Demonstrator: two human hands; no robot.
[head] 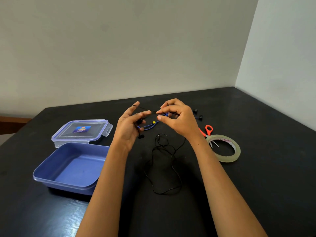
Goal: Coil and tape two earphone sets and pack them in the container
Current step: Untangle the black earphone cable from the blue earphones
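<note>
Head cam. Risk: thin black earphone cord (162, 146) and blue earphone cord w/ yellow band (150, 125) look tangled at the pinch. Pulling apart could tighten the knot or drag slack loops across the black desk (256, 168).

Right hand (177, 117) is raised and pinches both cords. Left hand (130, 124) has fingers spread, black cord over thumb, grip unclear.

Open blue plastic container (77, 168) is empty, on the left.

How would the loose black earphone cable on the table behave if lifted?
The black cable would likely hang limp: it lies in loose, uneven loops. So thin, it is probably very light. It may drag the blue cable along, since both meet in the right hand.
</note>
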